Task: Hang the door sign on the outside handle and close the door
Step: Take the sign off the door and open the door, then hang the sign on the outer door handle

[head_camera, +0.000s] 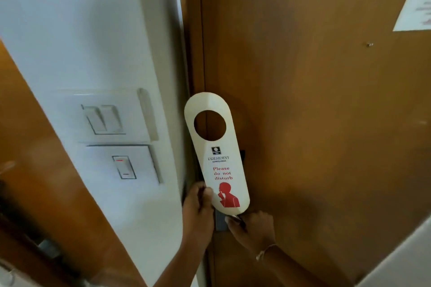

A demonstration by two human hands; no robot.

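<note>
Left fingers pinch door sign; right hand perhaps on handle

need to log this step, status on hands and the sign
Left hand gripping door sign at its lower edge. Right hand closed at the door hardware below. Sign not yet hung; door looks shut.

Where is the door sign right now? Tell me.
In the head view, the door sign is centre frame, upright against the wooden door, its lower end in the left hand, right of the wall switches.
</note>
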